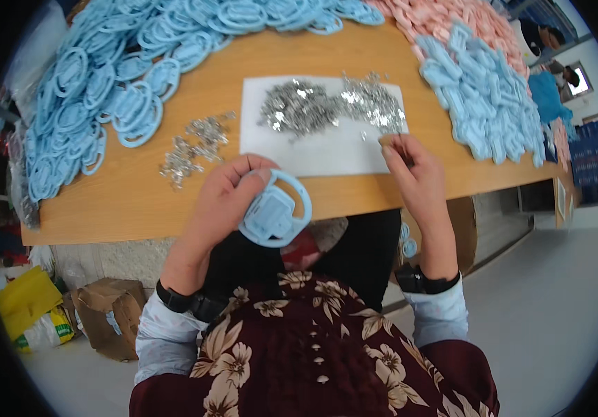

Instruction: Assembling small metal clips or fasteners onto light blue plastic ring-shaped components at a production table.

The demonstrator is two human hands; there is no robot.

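My left hand is closed on the rim of a light blue plastic ring-shaped part, held in front of the table's near edge. The part has a boxy block inside its ring. Beside the right edge of a white sheet, my right hand has thumb and forefinger pinched together. Whatever lies between those fingertips is too small to make out. Two heaps of small shiny metal pieces, a left heap and a right heap, lie on the sheet. The right heap is nearest to my right hand.
More metal pieces are scattered on the wooden table left of the sheet. A big pile of blue ring parts covers the far left. Blue elongated parts and pink parts are heaped at right. A cardboard box stands on the floor.
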